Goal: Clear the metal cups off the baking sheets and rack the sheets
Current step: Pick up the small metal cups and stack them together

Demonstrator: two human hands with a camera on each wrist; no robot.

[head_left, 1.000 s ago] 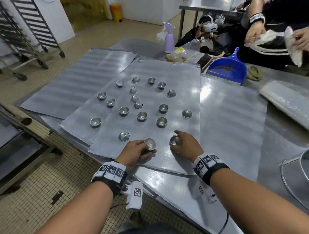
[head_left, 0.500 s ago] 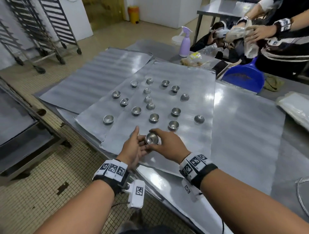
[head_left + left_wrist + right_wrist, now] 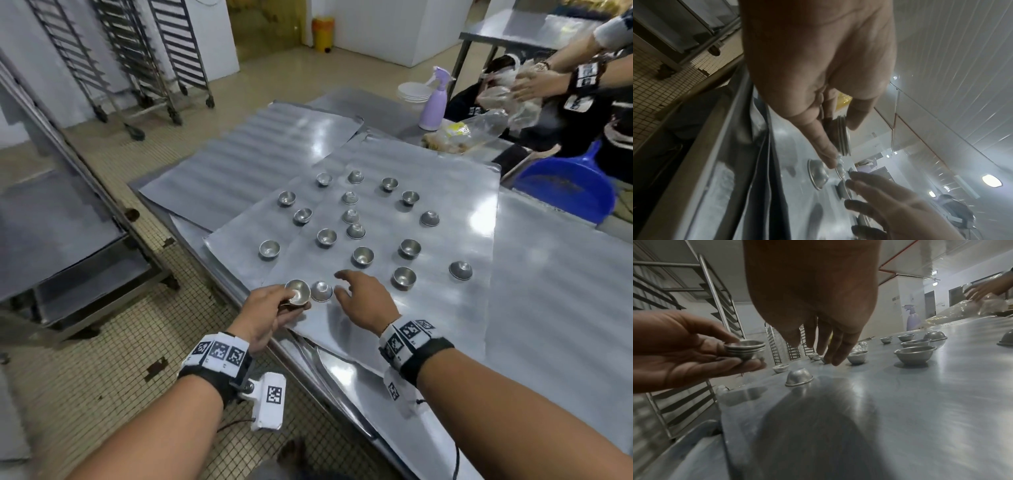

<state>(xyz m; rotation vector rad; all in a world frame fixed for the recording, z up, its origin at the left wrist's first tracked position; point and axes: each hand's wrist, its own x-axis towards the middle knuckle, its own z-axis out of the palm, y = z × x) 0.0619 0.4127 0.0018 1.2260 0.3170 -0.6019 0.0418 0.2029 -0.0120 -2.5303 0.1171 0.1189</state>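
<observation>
Left hand (image 3: 265,313) grip pinches a nested stack of cups (image 3: 745,349); right hand (image 3: 364,305) grip open, fingers spread above the baking sheet (image 3: 445,308), holding nothing.

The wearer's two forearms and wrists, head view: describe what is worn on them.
Both forearms are bare, no sleeves. Each wrist carries a black strap topped by a white band printed with square black-and-white markers: left wristband, right wristband. A white camera block bearing one marker hangs under the left wrist, with a thin dark cable.
</observation>
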